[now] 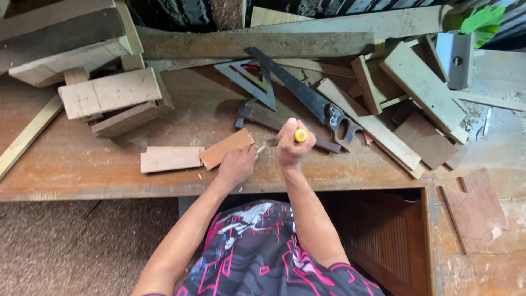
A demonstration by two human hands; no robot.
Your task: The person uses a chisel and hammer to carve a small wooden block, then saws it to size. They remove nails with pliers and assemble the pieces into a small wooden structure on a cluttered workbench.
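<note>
My right hand [292, 144] grips a chisel with a yellow handle [301, 135], its blade [269, 143] pointing left toward the end of a small reddish wood piece [226, 148]. My left hand [237, 164] rests on the workbench [71, 164] and presses against that wood piece at its right end. A paler rectangular board [171, 159] lies just left of it, touching its corner.
Behind the hands lie a hammer [247, 114], a handsaw [307, 98] and a metal triangle square [249, 79]. Stacked wood blocks [112, 98] stand at the left, scrap boards [416, 93] pile at the right. A long beam [257, 44] runs along the back.
</note>
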